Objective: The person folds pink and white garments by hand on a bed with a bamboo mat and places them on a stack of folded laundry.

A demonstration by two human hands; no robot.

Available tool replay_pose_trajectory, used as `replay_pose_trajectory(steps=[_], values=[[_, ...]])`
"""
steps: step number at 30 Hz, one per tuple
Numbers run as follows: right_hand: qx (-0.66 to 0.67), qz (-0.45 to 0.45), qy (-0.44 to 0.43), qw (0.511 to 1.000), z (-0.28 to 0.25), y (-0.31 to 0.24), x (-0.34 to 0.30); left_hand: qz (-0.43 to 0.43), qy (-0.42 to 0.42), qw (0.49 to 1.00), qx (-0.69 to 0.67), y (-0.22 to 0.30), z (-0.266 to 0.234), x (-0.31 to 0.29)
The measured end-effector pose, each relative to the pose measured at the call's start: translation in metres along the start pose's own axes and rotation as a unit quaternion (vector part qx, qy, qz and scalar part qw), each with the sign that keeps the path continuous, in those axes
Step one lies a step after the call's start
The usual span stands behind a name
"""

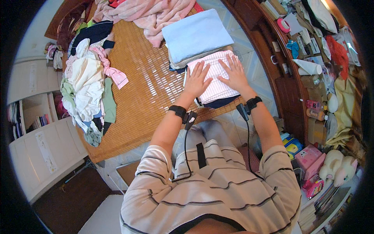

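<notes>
A pink-and-white striped folded garment [213, 86] tops a stack at the near right corner of the mat-covered bed. Flat on its left part lies my left hand [197, 80], fingers spread. My right hand [235, 74] presses on its right part, also with fingers apart. Dark folded cloth [220, 102] shows beneath the striped garment. Just beyond stands another stack, with a light blue folded cloth [198, 35] on top and grey and dark cloth under it.
A loose heap of clothes [87, 84] lies on the bed's left side. A pink blanket [154, 15] is bunched at the far end. The woven mat [134, 97] covers the bed. A cluttered wooden cabinet [290, 91] runs along the right; white shelving [37, 105] stands at the left.
</notes>
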State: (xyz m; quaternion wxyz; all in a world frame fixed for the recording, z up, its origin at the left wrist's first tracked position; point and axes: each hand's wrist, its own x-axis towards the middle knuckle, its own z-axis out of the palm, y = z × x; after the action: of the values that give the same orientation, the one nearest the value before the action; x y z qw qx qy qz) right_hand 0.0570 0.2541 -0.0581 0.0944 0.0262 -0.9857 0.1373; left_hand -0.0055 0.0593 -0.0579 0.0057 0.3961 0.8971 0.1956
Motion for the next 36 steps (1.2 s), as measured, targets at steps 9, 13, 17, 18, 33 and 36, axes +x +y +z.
replay_pose_trajectory(steps=[9,13,17,18,33,36], values=[[-0.045,0.030,-0.037,0.998,-0.007,-0.018,0.003,-0.177,-0.139,0.973,-0.054,-0.057,0.003,-0.130],[-0.085,0.086,-0.083,0.989,-0.013,-0.048,-0.006,-0.334,-0.302,0.883,-0.135,-0.103,0.016,-0.325],[0.021,0.050,-0.013,0.998,-0.006,-0.070,-0.041,-0.545,-0.350,0.740,-0.182,-0.087,-0.026,-0.488],[0.036,0.030,-0.010,0.999,-0.003,-0.076,-0.050,-0.606,-0.315,0.696,-0.222,-0.081,-0.030,-0.510],[0.105,0.049,-0.503,0.857,0.068,-0.035,-0.212,-0.650,-0.161,0.588,-0.453,-0.012,-0.025,-0.662],[0.229,0.277,-0.438,0.824,0.074,0.024,-0.267,-0.624,-0.217,0.565,-0.494,-0.030,-0.017,-0.638]])
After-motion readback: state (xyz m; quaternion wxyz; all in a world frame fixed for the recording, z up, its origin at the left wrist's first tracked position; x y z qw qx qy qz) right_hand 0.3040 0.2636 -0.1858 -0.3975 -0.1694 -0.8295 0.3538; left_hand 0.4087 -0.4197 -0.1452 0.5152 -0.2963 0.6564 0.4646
